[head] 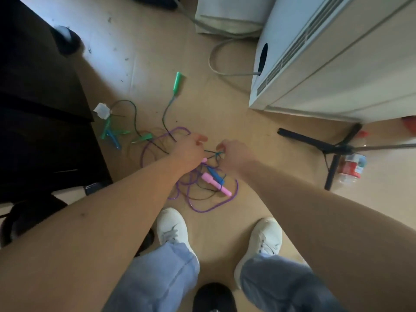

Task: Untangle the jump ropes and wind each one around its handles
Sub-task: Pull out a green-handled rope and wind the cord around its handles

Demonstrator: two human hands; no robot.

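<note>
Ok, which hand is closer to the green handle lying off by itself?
Left. The left hand grips the tangled ropes almost straight below the green handle in the picture; the right hand pinches them farther to the right.

On the floor [225, 113], just ahead of the left shoe [172, 224] and right shoe [265, 237]: rope tangle [198, 190], under the left hand [191, 149] and right hand [234, 156]. Beyond it: lone handle [179, 78]. Left: cabinet [33, 109]. Right: vented unit [315, 64]; nearer, stand base [333, 149] beside bottle [351, 167].

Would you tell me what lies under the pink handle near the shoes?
The pink handle lies on the tangle: purple rope and a dark cord run beneath it, a blue handle beside it. Directly below is covered.
</note>
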